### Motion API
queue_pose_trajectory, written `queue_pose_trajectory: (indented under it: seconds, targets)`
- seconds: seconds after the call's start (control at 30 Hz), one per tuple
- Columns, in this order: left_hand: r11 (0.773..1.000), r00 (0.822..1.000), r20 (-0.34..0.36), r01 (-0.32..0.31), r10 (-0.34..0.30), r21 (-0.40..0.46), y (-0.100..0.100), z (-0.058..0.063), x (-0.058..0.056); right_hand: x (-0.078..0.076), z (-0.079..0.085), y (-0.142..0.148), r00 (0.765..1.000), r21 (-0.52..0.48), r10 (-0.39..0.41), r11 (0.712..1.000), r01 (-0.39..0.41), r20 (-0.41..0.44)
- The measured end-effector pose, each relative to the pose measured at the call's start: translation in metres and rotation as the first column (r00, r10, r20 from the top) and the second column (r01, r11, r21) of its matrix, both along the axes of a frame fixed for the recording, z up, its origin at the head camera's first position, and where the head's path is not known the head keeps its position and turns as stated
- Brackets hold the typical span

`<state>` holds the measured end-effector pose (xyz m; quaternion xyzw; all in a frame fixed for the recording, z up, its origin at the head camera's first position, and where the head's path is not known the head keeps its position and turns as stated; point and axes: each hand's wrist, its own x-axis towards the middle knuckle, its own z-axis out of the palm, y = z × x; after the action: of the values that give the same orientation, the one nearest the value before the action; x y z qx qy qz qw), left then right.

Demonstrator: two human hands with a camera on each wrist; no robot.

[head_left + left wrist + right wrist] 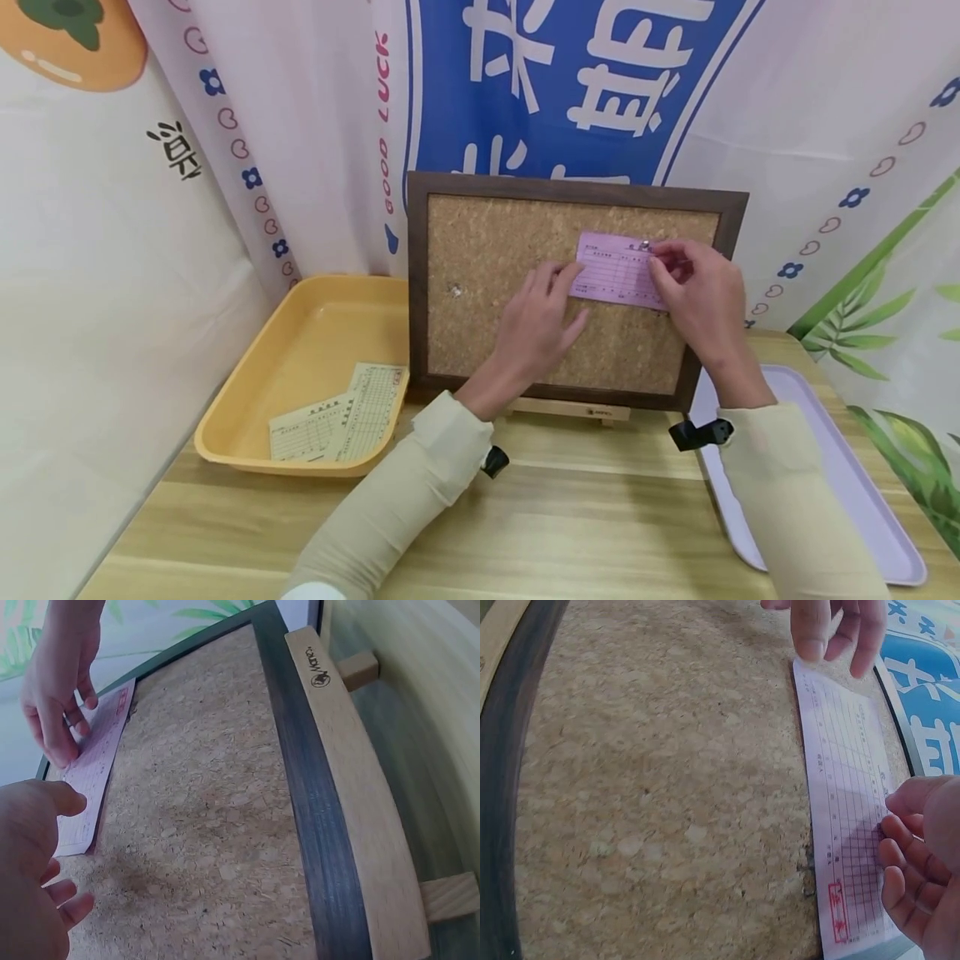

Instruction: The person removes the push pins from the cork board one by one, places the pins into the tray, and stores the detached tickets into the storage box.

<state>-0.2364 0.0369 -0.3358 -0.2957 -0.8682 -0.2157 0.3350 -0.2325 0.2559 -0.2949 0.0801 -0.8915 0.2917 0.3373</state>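
A pink printed slip (611,279) lies flat against the upper right of a cork board (498,242) in a dark wooden frame. At the slip's left edge is my left hand (534,321), its fingers loosely extended and the thumb apart, fingertips right at the paper. By the slip's top edge, the thumb and index finger of my right hand (705,287) pinch at a small silvery pin (644,245), its tip hidden by the fingers. A red stamp mark (837,901) shows on one end of the slip.
Left of the board, a yellow tray (247,367) holds pale printed slips (371,400). A lilac tray (825,450) lies at the right, partly under my right forearm. Small shiny pieces (455,290) sit on the cork's left side. A wooden stand (360,795) supports the board.
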Motion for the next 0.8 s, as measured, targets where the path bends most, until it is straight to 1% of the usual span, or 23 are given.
queue_pose_trajectory:
  seconds: [0.17,0.3,0.47,0.57,0.67,0.8]
  targets:
    - [0.999,0.999,-0.028,-0.019,0.018,-0.035,0.005,0.003,-0.004,-0.003,0.005,-0.006,1.0,0.001,-0.015,1.0,0.015,-0.014]
    - [0.999,0.998,-0.047,-0.031,0.029,-0.042,0.007,0.004,-0.007,-0.005,0.007,-0.011,1.0,-0.003,-0.024,1.0,0.024,-0.02]
    - [0.996,0.995,-0.077,-0.072,0.067,-0.059,0.011,0.006,-0.011,-0.007,0.007,-0.013,0.999,-0.031,-0.03,0.999,0.029,-0.03]
    - [0.994,0.994,-0.072,-0.085,0.08,-0.063,0.015,0.007,-0.014,-0.007,0.007,-0.013,0.999,-0.055,-0.035,0.998,0.033,-0.04]
    - [0.994,0.995,-0.048,-0.093,0.09,-0.064,0.018,0.008,-0.015,-0.007,0.008,-0.012,0.998,-0.071,-0.036,0.997,0.032,-0.045]
    - [0.994,0.994,-0.007,-0.105,0.105,-0.029,0.023,0.01,-0.014,-0.007,0.009,-0.013,0.999,-0.071,-0.026,0.997,0.023,-0.048]
